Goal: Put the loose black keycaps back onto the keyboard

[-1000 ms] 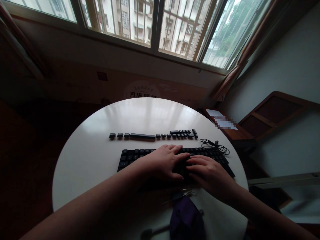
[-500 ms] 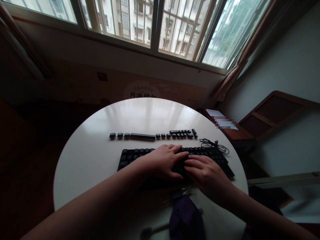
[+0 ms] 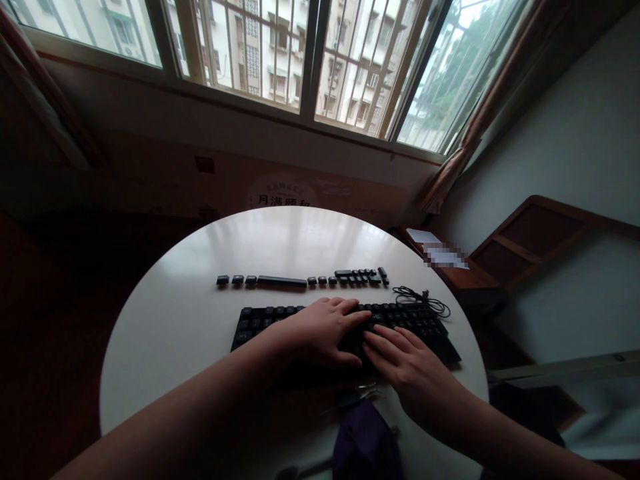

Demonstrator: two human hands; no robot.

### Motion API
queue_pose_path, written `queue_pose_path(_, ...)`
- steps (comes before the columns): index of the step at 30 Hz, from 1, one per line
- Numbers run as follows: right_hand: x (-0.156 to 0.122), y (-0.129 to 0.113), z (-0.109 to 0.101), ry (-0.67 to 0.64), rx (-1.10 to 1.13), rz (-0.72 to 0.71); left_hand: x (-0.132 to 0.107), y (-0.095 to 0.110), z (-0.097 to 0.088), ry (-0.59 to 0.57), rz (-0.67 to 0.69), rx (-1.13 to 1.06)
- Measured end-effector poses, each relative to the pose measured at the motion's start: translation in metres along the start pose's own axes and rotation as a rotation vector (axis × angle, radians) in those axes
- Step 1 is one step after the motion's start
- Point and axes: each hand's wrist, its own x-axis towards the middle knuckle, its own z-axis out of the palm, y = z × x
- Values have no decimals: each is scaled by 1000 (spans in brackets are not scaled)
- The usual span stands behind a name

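Note:
A black keyboard lies on a round white table. My left hand rests flat on the keyboard's middle, fingers stretched out to the right. My right hand lies beside it on the keys, fingers spread and pointing left, the fingertips of both hands nearly touching. Neither hand holds anything that I can see. Behind the keyboard a row of loose black keycaps with a long space bar is laid out on the table.
The keyboard's coiled cable lies at the right rear. A purple cloth object and a small metal tool sit at the near table edge. A wooden shelf with papers stands to the right, windows behind.
Both hands stay on the keyboard, the right one shifted slightly left. The view has tilted, so everything sits a little lower and further left in the picture.

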Motion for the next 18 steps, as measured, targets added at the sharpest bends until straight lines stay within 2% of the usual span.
queue_pose_path(9, 1, 9, -10, -60, 98, 85, -2, 0, 0, 9, -6, -36)
queue_pose_path(13, 15, 19, -23, -122, 88, 2, -2, 0, 0, 25, 9, -41)
queue_pose_path(16, 34, 40, -35, -20, 73, -49, -2, 0, -1, 21, 15, -43)
queue_pose_path(18, 54, 62, -37, 67, 79, -19, -3, 0, -1, 10, 4, -42)
